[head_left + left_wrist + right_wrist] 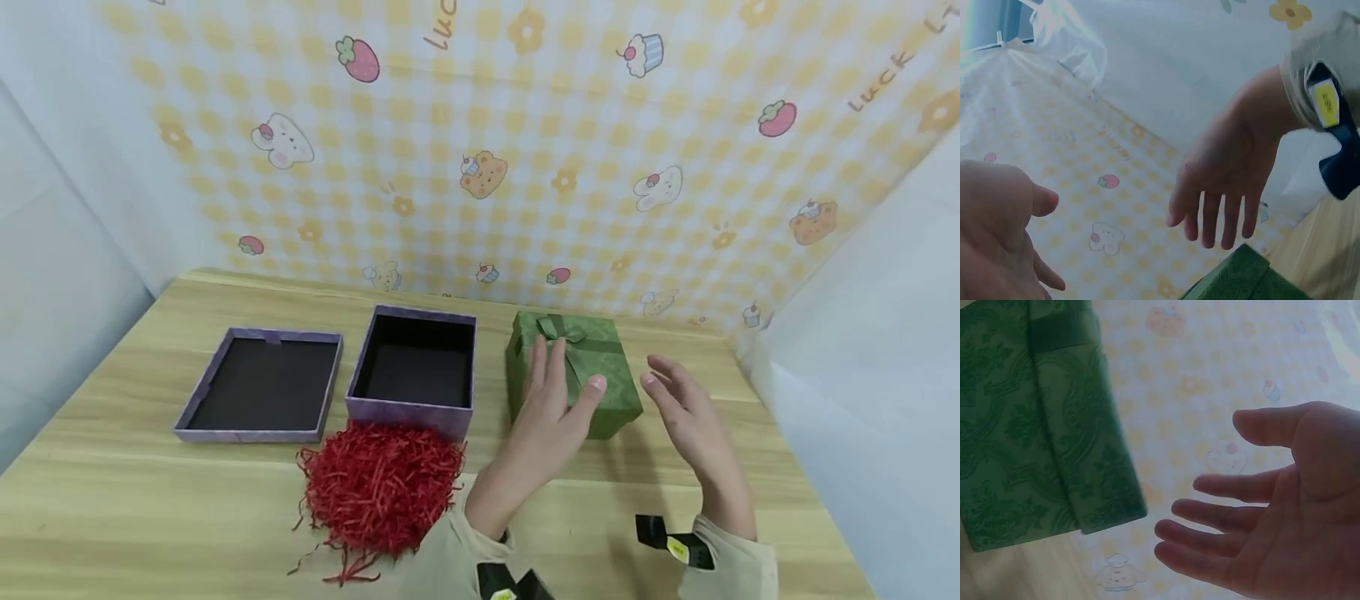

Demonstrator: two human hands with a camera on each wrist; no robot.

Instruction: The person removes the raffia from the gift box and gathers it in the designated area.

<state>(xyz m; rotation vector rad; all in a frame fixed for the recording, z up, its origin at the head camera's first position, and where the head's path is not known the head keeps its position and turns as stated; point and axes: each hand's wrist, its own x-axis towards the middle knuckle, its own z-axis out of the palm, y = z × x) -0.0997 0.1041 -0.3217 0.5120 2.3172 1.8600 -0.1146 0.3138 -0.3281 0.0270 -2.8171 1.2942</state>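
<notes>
A green patterned gift box (600, 375) with a lid and a green ribbon bow (562, 331) stands at the right of the table. My left hand (542, 421) hovers in front of its left part, fingers extended and thumb apart, holding nothing. To the right of the box my right hand (692, 423) is raised with its palm towards it. In the right wrist view the right hand's fingers (1216, 515) are spread and a gap separates them from the gift box (1016, 437). Both hands also show in the left wrist view, above the box's green corner (1241, 275).
Left of the green box stands an open purple box (408, 412) with a black inside. Its shallow lid (258, 435) lies inside up farther left. A heap of red shredded paper (382, 487) sits in front of the purple box. A patterned cloth (420, 108) hangs behind the table.
</notes>
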